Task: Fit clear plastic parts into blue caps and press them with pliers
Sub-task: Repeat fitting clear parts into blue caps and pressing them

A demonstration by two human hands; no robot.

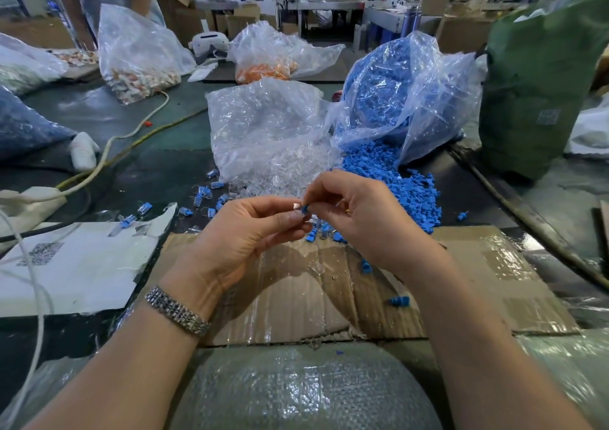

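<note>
My left hand [250, 232] pinches a small clear plastic part [298, 212] between thumb and fingers. My right hand [356, 215] pinches a blue cap [304, 208] right against that clear part, above the cardboard sheet [478, 274]. Behind my hands a bag spills clear plastic parts [280, 169] and another bag spills a heap of blue caps [395, 179]. Several assembled blue-and-clear pieces [211, 195] lie scattered to the left. No pliers are in view.
A torn white sheet [82, 268] lies at left with cables [108, 153] crossing it. A green sack [540, 83] stands at right. More bags [138, 50] sit across the table, where another person stands. Bubble wrap [296, 393] lies nearest me.
</note>
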